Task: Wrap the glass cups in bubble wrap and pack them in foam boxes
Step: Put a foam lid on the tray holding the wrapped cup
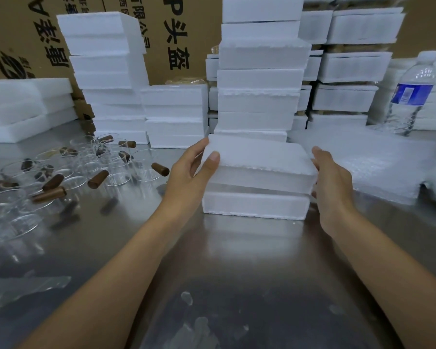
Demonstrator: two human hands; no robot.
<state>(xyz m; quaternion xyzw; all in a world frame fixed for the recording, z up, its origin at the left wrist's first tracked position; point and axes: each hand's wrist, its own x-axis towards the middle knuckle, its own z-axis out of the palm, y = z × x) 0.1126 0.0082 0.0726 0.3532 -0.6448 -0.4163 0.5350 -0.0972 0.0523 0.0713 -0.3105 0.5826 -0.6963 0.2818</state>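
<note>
**One box in hand, many cups still bare**

The left hand [194, 172] pinches the left end of a foam lid [259, 159] and the right hand [335, 190] grips its right end. They hold it tilted just above the foam base [254, 206] mid-table [237, 253]. Whatever is inside is hidden. Foam stacks [259, 79] stand far behind. Unwrapped glass cups [86, 167] crowd the left and bubble wrap [368, 159] lies right, so most of the work seems left to do.
</note>
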